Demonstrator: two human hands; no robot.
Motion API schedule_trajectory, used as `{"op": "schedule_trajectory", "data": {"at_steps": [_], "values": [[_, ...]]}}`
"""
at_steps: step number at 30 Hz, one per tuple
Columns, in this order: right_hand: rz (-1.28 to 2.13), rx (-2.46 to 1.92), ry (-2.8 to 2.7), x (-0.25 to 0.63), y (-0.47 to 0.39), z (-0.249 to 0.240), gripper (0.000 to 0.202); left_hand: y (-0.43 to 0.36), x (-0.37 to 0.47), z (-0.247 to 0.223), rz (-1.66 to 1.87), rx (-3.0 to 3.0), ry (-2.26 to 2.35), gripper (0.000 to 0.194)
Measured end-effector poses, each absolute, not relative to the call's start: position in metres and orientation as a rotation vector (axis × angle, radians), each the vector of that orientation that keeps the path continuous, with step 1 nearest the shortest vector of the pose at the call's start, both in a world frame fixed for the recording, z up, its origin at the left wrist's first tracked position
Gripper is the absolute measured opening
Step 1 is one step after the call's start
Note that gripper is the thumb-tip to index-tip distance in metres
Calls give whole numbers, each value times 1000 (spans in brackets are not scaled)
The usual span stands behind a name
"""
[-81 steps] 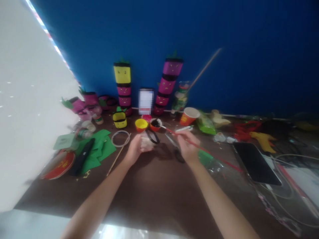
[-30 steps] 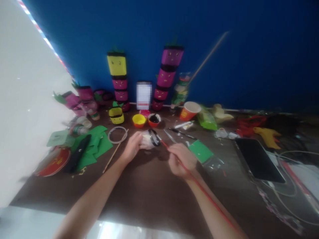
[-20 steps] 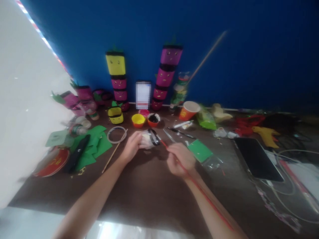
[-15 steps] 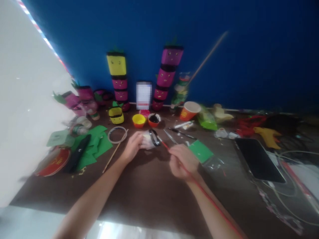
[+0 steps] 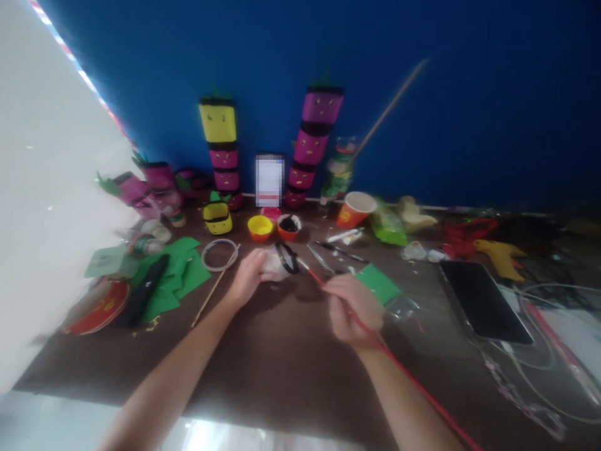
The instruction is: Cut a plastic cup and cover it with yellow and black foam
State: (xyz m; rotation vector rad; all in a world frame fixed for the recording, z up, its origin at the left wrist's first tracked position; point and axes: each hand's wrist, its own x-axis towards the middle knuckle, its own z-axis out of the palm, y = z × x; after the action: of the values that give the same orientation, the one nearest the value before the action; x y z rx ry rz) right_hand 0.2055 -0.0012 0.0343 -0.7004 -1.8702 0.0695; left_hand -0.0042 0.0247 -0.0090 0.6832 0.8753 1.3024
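My left hand (image 5: pixel 248 275) is closed round the near-left side of a small whitish cup-like piece (image 5: pixel 272 266) with a black band at its open end. The piece lies tilted, its band facing right. In my right hand (image 5: pixel 355 308) is a long red-handled paintbrush (image 5: pixel 413 376), gripped like a pen, its tip close to the black band; whether they touch is too blurred to tell. Just behind the piece stand a small cup of black paint (image 5: pixel 290 235) and a small cup of yellow paint (image 5: pixel 260 233).
Stacked purple and yellow faced pots (image 5: pixel 310 145) stand by the blue wall. Green sheets (image 5: pixel 181 275) and a thin stick (image 5: pixel 209 297) lie left. On the right are a green square (image 5: pixel 378 285), a paper cup (image 5: pixel 354 216), a phone (image 5: pixel 486 300) and a yellow glue gun (image 5: pixel 500 257).
My right hand has shifted slightly right, drawing the brush tip back from the black band. The whitish piece has turned a little in my left hand.
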Motion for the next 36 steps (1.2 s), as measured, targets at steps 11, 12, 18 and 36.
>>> {"op": "schedule_trajectory", "data": {"at_steps": [11, 12, 18, 36], "values": [[248, -800, -1866, 208, 4, 35, 19, 26, -7, -5, 1182, 517, 875, 42], [235, -770, -1886, 207, 4, 34, 20, 26, -7, -6, 1176, 514, 876, 42], [231, -723, -1902, 203, 4, 30, 23, 26, -7, -4, 1171, 505, 893, 43], [237, -720, -1886, 202, 3, 33, 22, 24, -7, 1, 1151, 534, 891, 45]]}}
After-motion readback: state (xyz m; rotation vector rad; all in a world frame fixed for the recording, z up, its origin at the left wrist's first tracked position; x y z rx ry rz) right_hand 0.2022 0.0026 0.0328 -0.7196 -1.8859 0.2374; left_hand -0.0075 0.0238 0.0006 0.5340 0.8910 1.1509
